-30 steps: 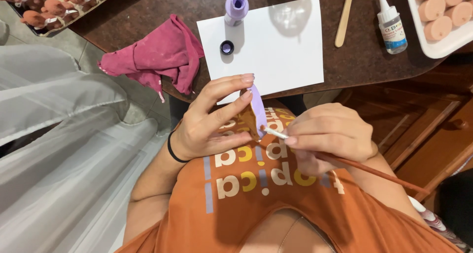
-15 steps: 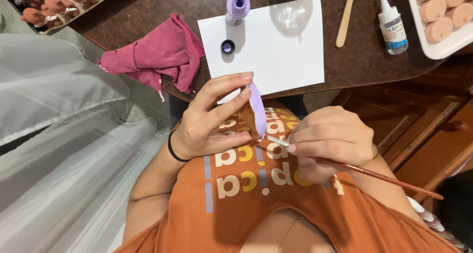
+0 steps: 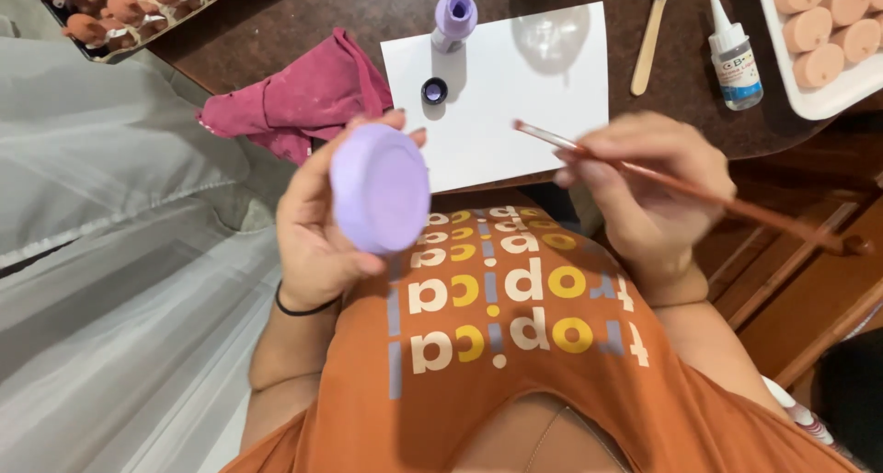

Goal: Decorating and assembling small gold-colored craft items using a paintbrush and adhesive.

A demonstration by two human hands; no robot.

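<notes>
Head view, left hand: the left hand [image 3: 317,229] is closed around a round, flat lilac disc [image 3: 381,189], fingers curled behind its rim and thumb along the lower edge; the disc's broad face is turned up toward the camera.
Head view, right hand: the right hand [image 3: 648,192] pinches a thin wooden-handled paintbrush [image 3: 685,189], its tip pointing toward 10 o'clock over the white paper sheet [image 3: 529,96].
Disc relative to grip: the disc sits at the fingertips, at about 1 o'clock from the palm, well apart from the brush tip.
Table: an open lilac paint bottle [image 3: 453,18] stands on the sheet's 11 o'clock corner, its small dark cap [image 3: 434,90] just beside it; a crumpled magenta cloth [image 3: 299,100] lies at 9 o'clock from the sheet; a small white glue bottle [image 3: 735,55] stands at 3 o'clock.
Change from half a second ago: then the disc was held edge-on with the brush touching it; now the face is turned up and the brush has lifted away to the right.
</notes>
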